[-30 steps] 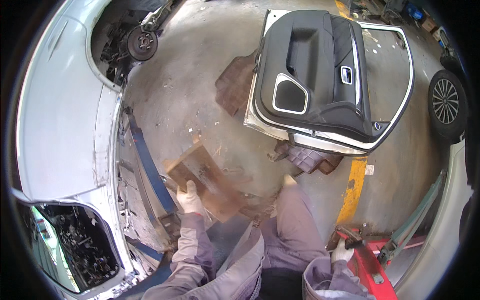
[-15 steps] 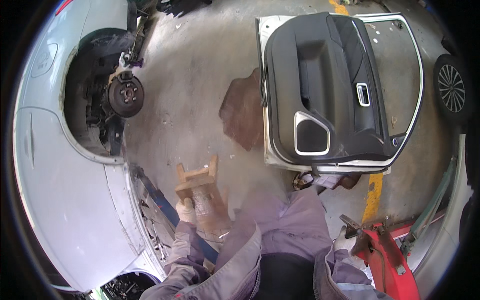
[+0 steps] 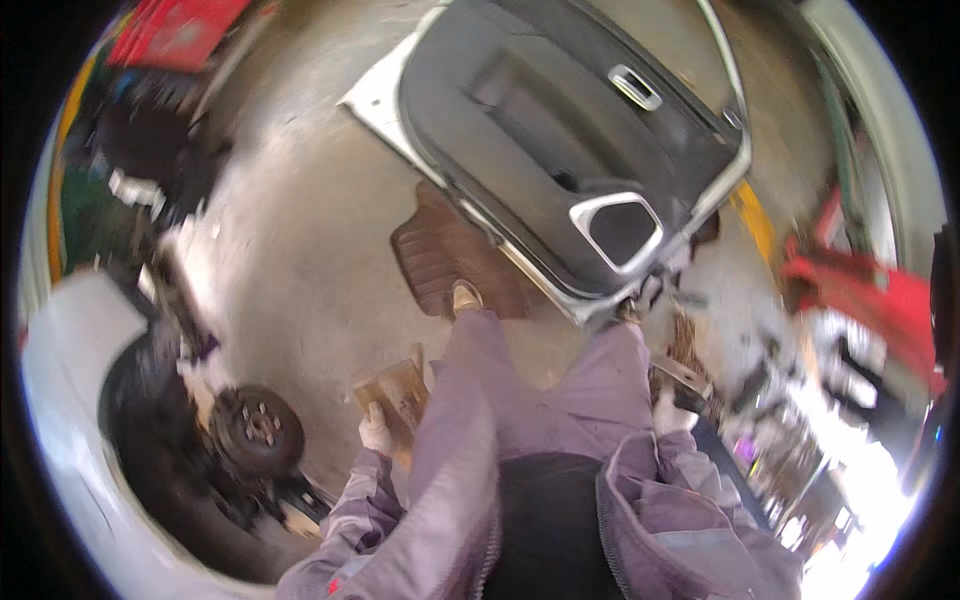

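From where I stand, the left hand (image 3: pixel 375 430) is closed on the edge of what looks like a small wooden stool (image 3: pixel 385 388), thumb lying on top, and carries it just beside the thigh. The right hand (image 3: pixel 670 414) grasps a metal tool (image 3: pixel 682 375), its flat bar sticking out ahead of the knuckles.

To carry these well, I'd keep the stool's legs clear of the knee and away from the brake disc (image 3: pixel 258 430), which sits out to the left of the left hand. The tool is best held close, its bar turned from the door panel (image 3: pixel 520 150) ahead of and between both hands; that trim would probably scratch easily. Footing deserves care too: one shoe (image 3: pixel 465 298) is at the edge of a brown mat (image 3: pixel 430 245), which could slide.

Plenty escapes me. The left fingers are out of sight beneath the wood, and the leg covers part of the stool. I can't tell what kind of tool the right hand has, nor see how its fingers wrap. Beyond that hand, the clutter smears into blur and glare, the red stand (image 3: pixel 865 305) included, and the door's far end is cut off.
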Motion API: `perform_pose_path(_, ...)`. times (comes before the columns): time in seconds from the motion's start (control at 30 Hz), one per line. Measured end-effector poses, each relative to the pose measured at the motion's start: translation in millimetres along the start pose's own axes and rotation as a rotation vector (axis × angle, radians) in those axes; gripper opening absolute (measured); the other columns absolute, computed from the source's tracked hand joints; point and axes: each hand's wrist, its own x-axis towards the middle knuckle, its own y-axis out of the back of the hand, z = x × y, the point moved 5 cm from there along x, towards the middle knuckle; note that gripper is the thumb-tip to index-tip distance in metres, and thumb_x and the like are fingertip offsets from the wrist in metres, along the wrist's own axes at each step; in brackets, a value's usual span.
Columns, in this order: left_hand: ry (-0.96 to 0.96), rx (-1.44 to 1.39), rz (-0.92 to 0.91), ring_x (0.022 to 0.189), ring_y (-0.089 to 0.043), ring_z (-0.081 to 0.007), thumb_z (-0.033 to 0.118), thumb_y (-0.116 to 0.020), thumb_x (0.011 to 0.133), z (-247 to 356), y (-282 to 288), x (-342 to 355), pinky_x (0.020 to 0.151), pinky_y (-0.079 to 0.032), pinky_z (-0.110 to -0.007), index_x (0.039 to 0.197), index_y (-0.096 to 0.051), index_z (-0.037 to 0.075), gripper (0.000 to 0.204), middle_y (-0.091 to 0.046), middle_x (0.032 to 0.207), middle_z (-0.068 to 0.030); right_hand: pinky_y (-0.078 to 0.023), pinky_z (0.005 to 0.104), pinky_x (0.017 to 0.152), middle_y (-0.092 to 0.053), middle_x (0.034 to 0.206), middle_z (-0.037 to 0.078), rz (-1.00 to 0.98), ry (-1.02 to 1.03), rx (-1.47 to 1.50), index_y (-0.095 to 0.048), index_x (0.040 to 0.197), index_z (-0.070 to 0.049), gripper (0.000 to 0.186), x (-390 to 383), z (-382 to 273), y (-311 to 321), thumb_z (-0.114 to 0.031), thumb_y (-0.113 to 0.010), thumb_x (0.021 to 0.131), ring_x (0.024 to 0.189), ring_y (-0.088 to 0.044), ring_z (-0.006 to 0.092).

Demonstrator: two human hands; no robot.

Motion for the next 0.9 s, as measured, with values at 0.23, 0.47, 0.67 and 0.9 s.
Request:
perform_pose_path(0.23,-0.162,0.646,-0.337,0.091,-0.069,-0.0218,0.058,-0.062,0.102,23,66,109,0.082,-0.055,-0.041,0.118,-0.074,-0.004,0.065,-0.078,0.100,-0.0141,-0.057,0.0337,0.090,-0.074,0.105,0.008,0.082,0.074,0.521,-0.070,0.108,-0.002,0.024,-127,-53,-42,0.009,-0.072,0.087,0.098,-0.072,0.0201)
perform_pose_path(0.47,-0.062,0.951,-0.431,0.090,-0.070,-0.0187,0.065,-0.058,0.104,74,35,141,0.079,-0.056,-0.040,0.120,-0.073,-0.010,0.078,-0.078,0.100,-0.0117,-0.055,0.0413,0.098,-0.071,0.121,0.015,-0.005,-0.053,-0.181,-0.066,0.121,-0.007,0.029,-144,19,-124,-0.018,-0.075,0.095,0.113,-0.069,0.0318)
perform_pose_path(0.67,-0.149,1.572,-0.524,0.077,-0.058,-0.0154,0.050,-0.066,0.103,-43,-53,287,0.068,-0.048,-0.037,0.097,-0.071,0.002,0.049,-0.065,0.082,-0.0039,-0.055,0.0422,0.098,-0.067,0.130,0.013,0.202,-0.364,0.444,-0.064,0.134,-0.005,0.031,-112,109,-178,-0.022,-0.065,0.107,0.115,-0.066,0.0263)
perform_pose_path(0.9,-0.278,1.457,-0.687,0.076,-0.057,-0.0153,0.048,-0.066,0.103,-139,-289,342,0.068,-0.048,-0.037,0.096,-0.070,0.002,0.047,-0.064,0.082,-0.0035,-0.060,0.0352,0.091,-0.069,0.129,0.009,0.324,-0.286,0.731,-0.064,0.136,-0.002,0.033,-30,155,-234,-0.025,-0.055,0.114,0.102,-0.070,0.0189)
